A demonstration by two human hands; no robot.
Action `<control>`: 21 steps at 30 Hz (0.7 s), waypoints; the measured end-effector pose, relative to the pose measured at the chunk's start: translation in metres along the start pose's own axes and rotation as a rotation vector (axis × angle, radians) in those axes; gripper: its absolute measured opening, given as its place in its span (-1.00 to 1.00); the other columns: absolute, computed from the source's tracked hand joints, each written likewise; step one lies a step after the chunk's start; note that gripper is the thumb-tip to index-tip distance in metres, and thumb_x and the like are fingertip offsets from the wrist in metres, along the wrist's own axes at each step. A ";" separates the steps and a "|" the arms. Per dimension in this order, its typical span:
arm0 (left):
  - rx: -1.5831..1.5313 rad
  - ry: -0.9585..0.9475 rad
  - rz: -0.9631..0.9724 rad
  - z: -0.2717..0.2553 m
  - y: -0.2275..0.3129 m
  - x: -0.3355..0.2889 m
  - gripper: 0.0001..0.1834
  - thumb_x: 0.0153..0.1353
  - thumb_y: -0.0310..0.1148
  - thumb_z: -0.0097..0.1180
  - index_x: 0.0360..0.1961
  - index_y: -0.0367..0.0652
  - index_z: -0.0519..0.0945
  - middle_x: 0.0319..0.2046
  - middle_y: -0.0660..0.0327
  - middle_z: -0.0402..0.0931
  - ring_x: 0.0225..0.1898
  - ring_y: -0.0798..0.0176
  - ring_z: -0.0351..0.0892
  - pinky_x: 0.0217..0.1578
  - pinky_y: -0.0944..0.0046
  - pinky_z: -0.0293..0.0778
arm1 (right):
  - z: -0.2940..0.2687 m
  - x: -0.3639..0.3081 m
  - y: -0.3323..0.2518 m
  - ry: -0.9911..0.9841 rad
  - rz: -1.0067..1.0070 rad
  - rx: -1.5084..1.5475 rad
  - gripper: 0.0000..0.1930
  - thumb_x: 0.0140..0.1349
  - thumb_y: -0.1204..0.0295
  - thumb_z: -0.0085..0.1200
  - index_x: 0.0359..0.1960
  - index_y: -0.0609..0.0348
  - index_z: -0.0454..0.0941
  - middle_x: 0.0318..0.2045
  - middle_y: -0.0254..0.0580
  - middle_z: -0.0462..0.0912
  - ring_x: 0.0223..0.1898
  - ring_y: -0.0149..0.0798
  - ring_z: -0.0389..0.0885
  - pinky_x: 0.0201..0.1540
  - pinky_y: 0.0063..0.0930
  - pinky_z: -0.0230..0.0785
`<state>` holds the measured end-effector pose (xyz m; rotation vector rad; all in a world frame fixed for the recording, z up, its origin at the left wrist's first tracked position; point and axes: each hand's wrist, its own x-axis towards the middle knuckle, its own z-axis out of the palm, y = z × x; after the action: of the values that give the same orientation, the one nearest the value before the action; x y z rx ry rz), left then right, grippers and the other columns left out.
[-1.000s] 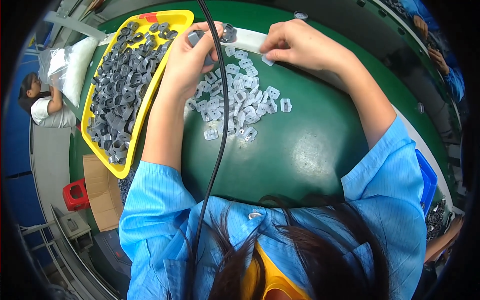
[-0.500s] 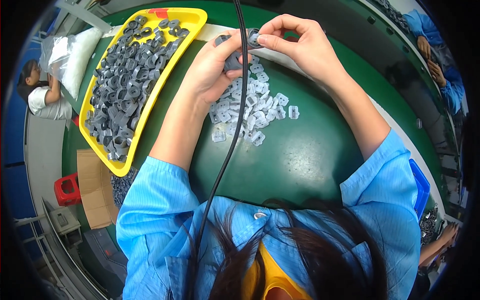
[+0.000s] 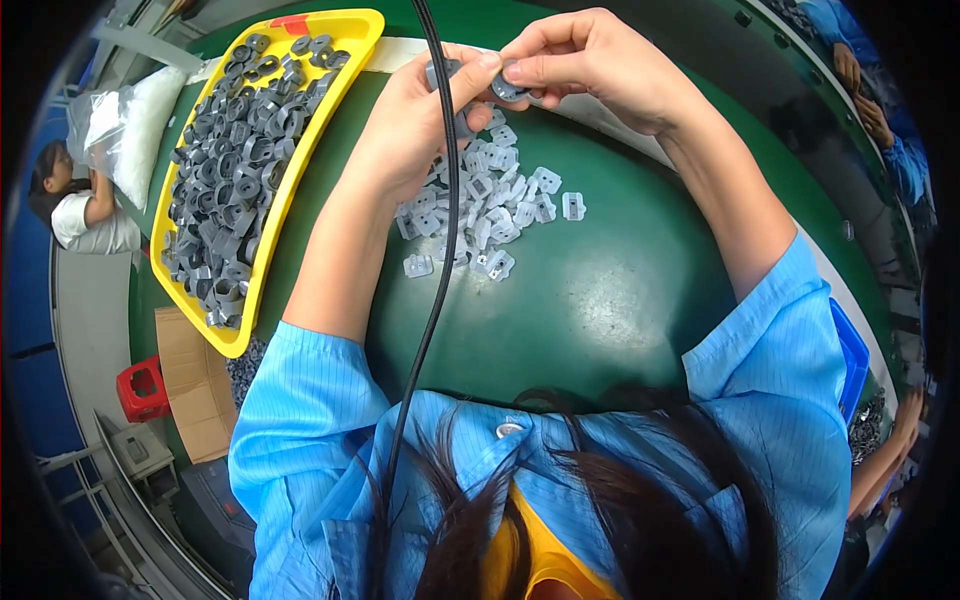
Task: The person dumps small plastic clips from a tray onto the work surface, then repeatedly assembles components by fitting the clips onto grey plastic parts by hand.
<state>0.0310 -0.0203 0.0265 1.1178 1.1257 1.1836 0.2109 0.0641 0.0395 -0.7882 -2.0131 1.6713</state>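
Observation:
My left hand (image 3: 405, 130) is closed, with grey plastic parts (image 3: 463, 124) tucked into its palm and curled fingers. Between both hands sits a round grey plastic part (image 3: 508, 88), its edge pinched by my right hand (image 3: 610, 70) with thumb and fingers. The left thumb tip rests beside that same part. Whether a small translucent piece sits inside it is too small to tell. Just below the hands, a loose pile of translucent plate-like pieces (image 3: 497, 205) with small holes lies on the green tabletop (image 3: 620, 300).
A yellow tray (image 3: 262, 290) full of grey parts (image 3: 235, 170) stands left. Across my view hangs a black cable (image 3: 437, 290). Further left are a cardboard box (image 3: 195, 385), a red stool (image 3: 142, 390) and a seated person (image 3: 85, 205). A blue bin (image 3: 852, 350) is by my right elbow.
The right hand's fingertips have closed in around the round grey part, and a pale piece seen at them earlier no longer shows. The whole view has shifted slightly.

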 end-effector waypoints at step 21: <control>0.263 0.115 0.249 0.001 0.001 0.000 -0.67 0.15 -0.31 0.04 -0.07 -0.12 0.34 -0.45 0.37 0.42 -0.49 0.54 0.34 -0.57 0.54 0.15 | 0.002 0.013 0.009 0.205 -0.019 0.626 -0.90 0.07 0.55 0.02 -0.35 0.16 0.50 -0.49 -0.31 0.55 -0.49 -0.47 0.45 -0.40 -0.66 0.31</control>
<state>0.0316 -0.0206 0.0271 1.4387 1.2846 1.3314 0.2009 0.0719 0.0299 -0.6676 -1.2408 1.9568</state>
